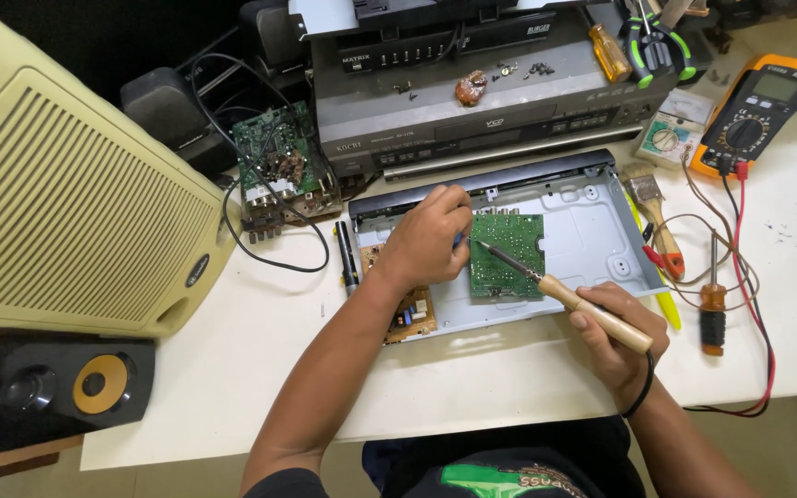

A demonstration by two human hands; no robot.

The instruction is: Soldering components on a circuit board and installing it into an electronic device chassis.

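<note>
An opened metal player chassis (592,231) lies on the white table with a green circuit board (507,254) inside it. My right hand (620,332) grips a soldering iron (565,293) by its wooden handle, and the tip rests near the board's upper left corner. My left hand (426,240) hovers over the chassis just left of the board, its fingers pinched on a small blue thing by the iron's tip. A brown power board (412,314) sits partly hidden under my left wrist.
A cream speaker cabinet (66,203) and a black speaker (57,383) fill the left side. Stacked disc players (481,111) stand behind, beside a loose green board (274,157). On the right lie a brush (657,217), a screwdriver (713,314) and an orange multimeter (758,111) with leads.
</note>
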